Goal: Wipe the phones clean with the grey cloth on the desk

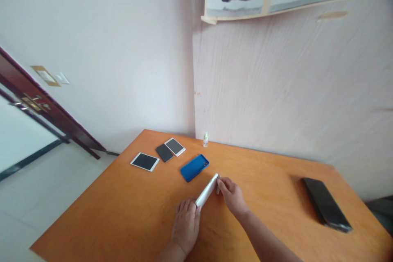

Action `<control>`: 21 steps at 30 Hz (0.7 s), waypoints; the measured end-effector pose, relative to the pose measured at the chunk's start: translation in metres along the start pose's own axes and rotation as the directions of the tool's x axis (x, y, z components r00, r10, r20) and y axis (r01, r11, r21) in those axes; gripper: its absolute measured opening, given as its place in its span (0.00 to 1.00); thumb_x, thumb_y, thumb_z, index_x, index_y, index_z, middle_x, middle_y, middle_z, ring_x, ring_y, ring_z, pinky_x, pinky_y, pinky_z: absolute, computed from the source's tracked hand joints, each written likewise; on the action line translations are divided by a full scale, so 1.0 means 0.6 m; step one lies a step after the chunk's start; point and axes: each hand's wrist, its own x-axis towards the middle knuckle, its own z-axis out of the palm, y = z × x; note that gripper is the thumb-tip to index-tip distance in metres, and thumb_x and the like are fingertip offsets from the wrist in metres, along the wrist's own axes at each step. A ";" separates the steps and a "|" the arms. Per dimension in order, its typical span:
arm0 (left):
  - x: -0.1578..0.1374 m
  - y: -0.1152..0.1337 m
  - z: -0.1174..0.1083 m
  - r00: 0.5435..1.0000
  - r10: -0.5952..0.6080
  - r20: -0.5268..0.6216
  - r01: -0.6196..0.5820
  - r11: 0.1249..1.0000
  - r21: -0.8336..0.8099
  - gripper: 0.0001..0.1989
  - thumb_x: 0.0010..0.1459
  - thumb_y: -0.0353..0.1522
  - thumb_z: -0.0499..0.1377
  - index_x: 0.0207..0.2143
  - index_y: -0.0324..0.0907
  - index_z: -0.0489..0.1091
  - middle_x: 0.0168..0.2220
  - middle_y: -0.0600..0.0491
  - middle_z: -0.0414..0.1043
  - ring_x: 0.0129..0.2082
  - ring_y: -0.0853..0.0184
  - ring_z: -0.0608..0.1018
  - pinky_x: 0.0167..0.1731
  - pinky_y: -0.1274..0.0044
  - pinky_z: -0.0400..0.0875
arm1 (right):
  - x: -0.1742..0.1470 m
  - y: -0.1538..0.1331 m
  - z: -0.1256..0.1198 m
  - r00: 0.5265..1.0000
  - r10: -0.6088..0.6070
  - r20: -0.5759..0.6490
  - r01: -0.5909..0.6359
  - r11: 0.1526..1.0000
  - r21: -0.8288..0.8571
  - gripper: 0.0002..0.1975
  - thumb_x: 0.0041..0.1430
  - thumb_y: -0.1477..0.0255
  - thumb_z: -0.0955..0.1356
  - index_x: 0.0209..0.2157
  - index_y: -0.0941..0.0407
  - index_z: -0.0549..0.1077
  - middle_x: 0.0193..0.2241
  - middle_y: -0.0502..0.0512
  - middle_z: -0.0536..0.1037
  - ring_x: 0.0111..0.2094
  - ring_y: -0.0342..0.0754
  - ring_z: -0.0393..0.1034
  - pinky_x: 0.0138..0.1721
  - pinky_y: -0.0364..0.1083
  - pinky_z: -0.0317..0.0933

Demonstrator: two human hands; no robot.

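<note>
A white phone [206,191] is tilted up on its edge above the wooden table, its narrow side facing me. My left hand [186,222] is closed around its near end. At the far end, my right hand [232,196] has thumb and fingers pinched together against the phone's corner. A small pale strip [217,190] shows just below those fingertips; I cannot make out what it is. Just beyond the phone lies a blue phone case [194,168], hollow side up with a camera cutout.
On the wooden table [123,213], a white tablet [145,161], a dark phone [164,152] and another white device [175,146] lie at the back left. A small clear bottle [205,139] stands near the wall. A thick black rectangular object [326,204] lies at the right.
</note>
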 end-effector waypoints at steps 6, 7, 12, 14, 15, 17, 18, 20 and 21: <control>-0.001 -0.001 0.002 1.000 -0.022 0.003 0.022 1.000 -0.003 0.13 0.69 0.34 0.46 0.42 0.43 0.70 0.43 0.48 0.73 0.45 0.60 0.74 0.48 0.64 0.69 | -0.007 0.013 0.010 0.996 0.082 -0.030 -0.081 0.995 0.050 0.20 0.58 0.53 0.64 0.37 0.55 0.72 0.20 0.48 0.73 0.22 0.46 0.68 0.24 0.43 0.60; -0.002 -0.001 0.002 1.000 -0.025 0.004 0.025 1.000 -0.007 0.13 0.69 0.34 0.46 0.42 0.43 0.69 0.43 0.48 0.73 0.45 0.60 0.74 0.49 0.64 0.69 | -0.005 0.015 0.011 0.995 0.095 -0.041 -0.093 0.994 0.061 0.20 0.58 0.54 0.63 0.42 0.56 0.71 0.20 0.46 0.72 0.21 0.45 0.68 0.23 0.43 0.60; -0.002 -0.003 0.003 1.000 -0.010 0.000 0.010 1.000 -0.028 0.12 0.68 0.35 0.46 0.42 0.43 0.69 0.44 0.48 0.73 0.46 0.59 0.74 0.48 0.64 0.69 | 0.019 0.022 0.013 0.989 0.137 0.057 -0.142 0.987 0.080 0.27 0.54 0.62 0.65 0.55 0.58 0.64 0.18 0.41 0.68 0.19 0.44 0.64 0.20 0.41 0.56; -0.002 -0.005 0.004 1.000 -0.013 -0.010 0.013 0.999 -0.032 0.12 0.68 0.35 0.46 0.42 0.44 0.69 0.45 0.48 0.73 0.46 0.60 0.74 0.49 0.64 0.69 | 0.028 0.024 0.015 0.982 0.145 0.122 -0.155 0.985 0.074 0.22 0.51 0.66 0.65 0.49 0.57 0.68 0.17 0.41 0.68 0.17 0.43 0.63 0.18 0.40 0.55; -0.003 -0.006 0.006 1.000 -0.017 -0.016 0.016 0.999 -0.034 0.12 0.68 0.35 0.47 0.42 0.44 0.69 0.44 0.48 0.73 0.46 0.60 0.74 0.49 0.64 0.69 | 0.031 0.025 0.015 0.980 0.150 0.133 -0.160 0.985 0.070 0.19 0.50 0.66 0.65 0.45 0.56 0.70 0.16 0.42 0.68 0.16 0.43 0.62 0.17 0.40 0.54; -0.003 -0.009 0.009 0.999 -0.025 -0.029 0.024 0.999 -0.042 0.12 0.68 0.35 0.47 0.42 0.44 0.68 0.43 0.49 0.73 0.45 0.60 0.74 0.48 0.65 0.70 | 0.031 0.029 0.015 0.979 0.158 0.127 -0.167 0.984 0.063 0.14 0.50 0.67 0.64 0.39 0.55 0.70 0.16 0.42 0.68 0.15 0.42 0.62 0.17 0.40 0.53; -0.003 -0.010 0.011 0.999 -0.032 -0.036 0.030 0.998 -0.048 0.12 0.69 0.35 0.47 0.42 0.45 0.68 0.42 0.49 0.73 0.44 0.60 0.75 0.47 0.65 0.70 | 0.029 0.031 0.013 0.980 0.160 0.116 -0.168 0.984 0.061 0.12 0.50 0.67 0.63 0.37 0.55 0.70 0.16 0.43 0.68 0.16 0.42 0.62 0.17 0.40 0.53; -0.003 -0.013 0.014 0.997 -0.051 -0.055 0.048 0.997 -0.064 0.12 0.69 0.36 0.47 0.41 0.45 0.68 0.41 0.49 0.73 0.43 0.61 0.75 0.45 0.66 0.70 | 0.023 0.037 0.008 0.982 0.157 0.101 -0.164 0.985 0.062 0.10 0.48 0.67 0.64 0.34 0.54 0.69 0.16 0.43 0.68 0.18 0.42 0.64 0.18 0.40 0.55; -0.001 -0.014 0.015 0.996 -0.065 -0.066 0.060 0.995 -0.074 0.12 0.69 0.36 0.47 0.40 0.45 0.68 0.40 0.49 0.73 0.42 0.61 0.75 0.44 0.67 0.71 | 0.019 0.039 0.005 0.983 0.155 0.100 -0.162 0.984 0.067 0.10 0.47 0.67 0.64 0.34 0.54 0.69 0.17 0.44 0.69 0.18 0.43 0.64 0.19 0.40 0.55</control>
